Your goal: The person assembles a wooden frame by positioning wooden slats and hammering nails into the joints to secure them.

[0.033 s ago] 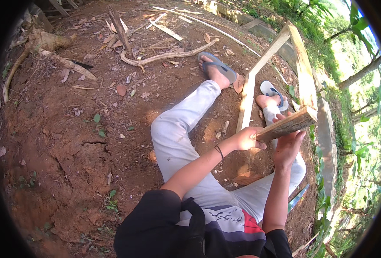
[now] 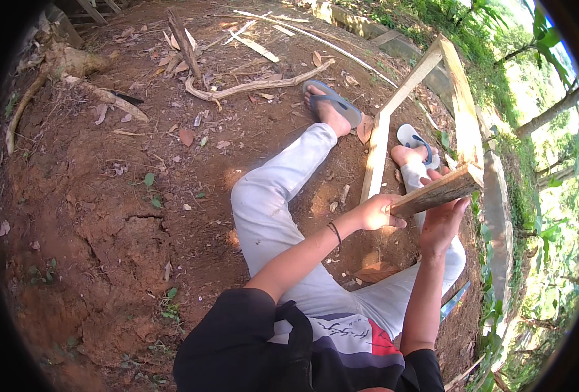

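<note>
A four-sided frame of pale wooden boards [image 2: 377, 153] stands tilted between my legs. Its near board [image 2: 436, 193] has a darker, rough face turned toward me. My left hand [image 2: 375, 212] is closed round the left end of this board, with the thumb low on its face. Under the right part of the same board, my right hand [image 2: 438, 225] holds it from below; its fingertips show beyond the top edge and its thumb lies along the near side. The palm's contact with the wood is partly hidden.
A crooked branch [image 2: 257, 87] and thin wood strips [image 2: 257, 48] lie ahead on the reddish soil. A stump with roots [image 2: 74, 62] is at far left, near a dark flat piece [image 2: 127, 98]. A bluish flat strip [image 2: 454, 300] lies by my right thigh. Plants edge the right.
</note>
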`<state>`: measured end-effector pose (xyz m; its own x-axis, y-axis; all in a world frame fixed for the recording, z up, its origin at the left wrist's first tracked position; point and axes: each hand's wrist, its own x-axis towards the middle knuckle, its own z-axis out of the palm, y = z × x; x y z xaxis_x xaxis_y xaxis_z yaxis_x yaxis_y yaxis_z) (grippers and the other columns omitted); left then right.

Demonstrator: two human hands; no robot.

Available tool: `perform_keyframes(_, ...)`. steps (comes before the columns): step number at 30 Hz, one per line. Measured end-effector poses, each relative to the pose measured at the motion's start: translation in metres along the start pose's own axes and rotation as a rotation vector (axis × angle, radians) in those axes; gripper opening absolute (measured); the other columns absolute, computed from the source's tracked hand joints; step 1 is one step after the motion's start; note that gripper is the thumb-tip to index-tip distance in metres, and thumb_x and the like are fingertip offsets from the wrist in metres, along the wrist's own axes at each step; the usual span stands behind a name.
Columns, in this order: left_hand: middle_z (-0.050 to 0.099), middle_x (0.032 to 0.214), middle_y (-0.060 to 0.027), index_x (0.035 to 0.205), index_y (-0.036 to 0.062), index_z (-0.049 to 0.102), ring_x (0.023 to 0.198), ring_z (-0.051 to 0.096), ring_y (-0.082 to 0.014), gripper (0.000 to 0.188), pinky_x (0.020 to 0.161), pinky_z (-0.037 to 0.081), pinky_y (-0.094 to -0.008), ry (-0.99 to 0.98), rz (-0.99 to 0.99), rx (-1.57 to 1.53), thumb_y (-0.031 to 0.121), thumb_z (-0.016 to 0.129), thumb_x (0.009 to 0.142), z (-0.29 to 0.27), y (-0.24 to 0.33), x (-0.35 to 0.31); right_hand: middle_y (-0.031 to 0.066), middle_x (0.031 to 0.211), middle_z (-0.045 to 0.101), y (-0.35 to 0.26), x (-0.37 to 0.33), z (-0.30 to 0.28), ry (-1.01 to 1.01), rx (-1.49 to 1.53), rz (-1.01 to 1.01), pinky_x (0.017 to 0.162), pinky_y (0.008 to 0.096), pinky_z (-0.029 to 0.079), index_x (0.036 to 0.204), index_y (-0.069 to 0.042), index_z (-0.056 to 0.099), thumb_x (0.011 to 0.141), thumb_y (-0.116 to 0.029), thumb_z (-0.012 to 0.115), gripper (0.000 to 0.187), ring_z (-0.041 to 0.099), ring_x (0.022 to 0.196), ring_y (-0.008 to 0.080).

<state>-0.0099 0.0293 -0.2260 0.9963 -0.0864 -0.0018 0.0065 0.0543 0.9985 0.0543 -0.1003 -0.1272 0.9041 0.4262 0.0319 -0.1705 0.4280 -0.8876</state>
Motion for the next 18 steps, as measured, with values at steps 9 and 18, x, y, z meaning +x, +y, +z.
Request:
perform_keyframes(9, 0.063, 0.098, -0.0024, 0.114, 0.0005, 0.058, 0.088, 0.054, -0.0096, 0.049, 0.08, 0.046, -0.0277, 0.134, 0.003, -0.089, 0.023, 0.079, 0.077, 0.037, -0.004, 0.015, 0.0224, 0.124, 0.056, -0.11, 0.137, -0.005, -0.217, 0.142, 0.466, 0.076, 0.0359, 0.056, 0.134, 0.002, 0.038, 0.093, -0.056, 0.044, 0.071, 0.063, 0.097, 0.0265)
perform_keyframes(18, 0.063, 0.087, -0.011, 0.098, 0.006, 0.061, 0.086, 0.061, -0.0309, 0.032, 0.077, 0.047, -0.0408, 0.329, 0.173, 0.384, 0.02, 0.076, 0.073, 0.054, -0.014, -0.042, 0.0032, 0.078, 0.053, -0.107, 0.066, 0.018, -0.186, -0.385, 0.334, 0.04, 0.0243, 0.047, 0.112, -0.003, 0.044, 0.084, -0.017, 0.063, 0.036, 0.052, 0.047, 0.0107)
